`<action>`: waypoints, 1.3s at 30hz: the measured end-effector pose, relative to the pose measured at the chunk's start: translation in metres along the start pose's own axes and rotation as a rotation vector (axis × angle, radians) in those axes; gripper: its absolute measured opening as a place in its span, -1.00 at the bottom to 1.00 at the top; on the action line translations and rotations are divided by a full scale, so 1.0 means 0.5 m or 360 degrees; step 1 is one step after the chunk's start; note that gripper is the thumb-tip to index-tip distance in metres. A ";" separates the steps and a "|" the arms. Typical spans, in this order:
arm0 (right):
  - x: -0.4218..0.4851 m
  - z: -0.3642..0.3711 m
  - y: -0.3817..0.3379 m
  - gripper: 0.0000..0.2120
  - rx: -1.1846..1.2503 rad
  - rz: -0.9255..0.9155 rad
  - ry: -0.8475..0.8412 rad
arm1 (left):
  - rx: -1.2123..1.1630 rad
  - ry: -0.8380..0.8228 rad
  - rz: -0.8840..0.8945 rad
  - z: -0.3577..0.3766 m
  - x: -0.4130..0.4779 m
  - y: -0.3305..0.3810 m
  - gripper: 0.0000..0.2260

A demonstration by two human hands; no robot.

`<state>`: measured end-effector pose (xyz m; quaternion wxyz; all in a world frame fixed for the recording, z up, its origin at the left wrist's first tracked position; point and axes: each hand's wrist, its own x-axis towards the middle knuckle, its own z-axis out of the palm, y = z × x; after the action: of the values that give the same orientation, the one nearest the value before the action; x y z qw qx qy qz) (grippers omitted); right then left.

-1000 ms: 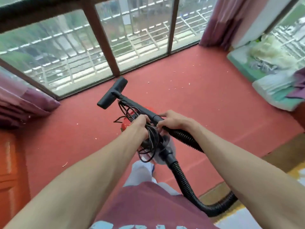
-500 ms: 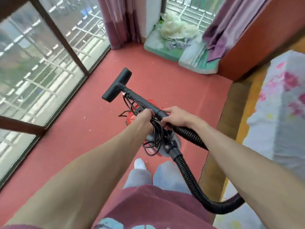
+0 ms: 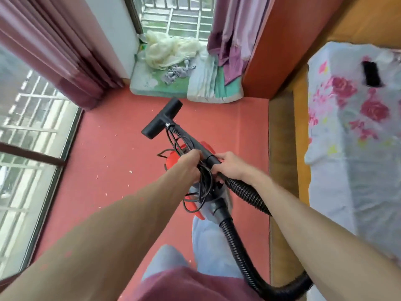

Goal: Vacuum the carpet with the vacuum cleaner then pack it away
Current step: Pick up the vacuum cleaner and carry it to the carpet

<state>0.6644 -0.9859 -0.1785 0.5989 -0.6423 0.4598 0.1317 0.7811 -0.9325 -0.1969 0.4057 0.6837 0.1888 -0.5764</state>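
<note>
I carry a small red vacuum cleaner [image 3: 173,158] in the air in front of me, over the red carpet [image 3: 112,161]. Its black wand [image 3: 191,141] points away from me and ends in a black floor nozzle [image 3: 161,120]. My left hand [image 3: 191,164] grips the body's top together with a bundle of black power cord [image 3: 204,185]. My right hand [image 3: 231,165] grips the wand where it joins the ribbed black hose [image 3: 245,192]. The hose loops down past my right arm. Small pale crumbs are scattered on the carpet.
A window wall [image 3: 26,161] with a dark red curtain [image 3: 54,55] runs along the left. Folded mattresses with cloth piled on them [image 3: 173,70] lie at the far end. A bed with a flowered sheet [image 3: 355,135] and wooden edge stands on the right.
My view has swung to the right, from the window wall toward the far end and the bed. Both hands keep the same hold on the vacuum cleaner.
</note>
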 end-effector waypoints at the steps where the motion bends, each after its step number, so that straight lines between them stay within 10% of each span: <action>1: 0.028 -0.028 -0.001 -0.67 0.0059 0.0023 0.0015 | 0.0030 0.0012 0.0006 0.026 0.026 0.025 -0.81; 17: 0.398 -0.187 0.061 -0.93 0.1078 0.0295 0.0593 | 0.0840 -0.0087 0.0207 0.282 0.376 0.284 -1.00; 20: 0.485 -0.133 0.097 -0.97 0.1174 0.0350 0.0792 | 0.1110 -0.0015 0.0338 0.273 0.485 0.290 -0.71; 30: 0.765 0.060 0.209 -0.71 0.0808 0.0586 0.1141 | 0.2015 0.0142 0.0960 0.230 0.809 0.317 -0.90; 39: 1.033 0.162 0.347 -0.65 0.0777 0.0700 0.1189 | 0.2075 0.0192 0.1063 0.207 1.112 0.301 -0.80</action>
<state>0.8455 -1.1131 -0.6828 0.4842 -0.3745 0.7850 -0.0956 0.9716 -1.2190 -0.6702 0.0595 0.8378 -0.3888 -0.3787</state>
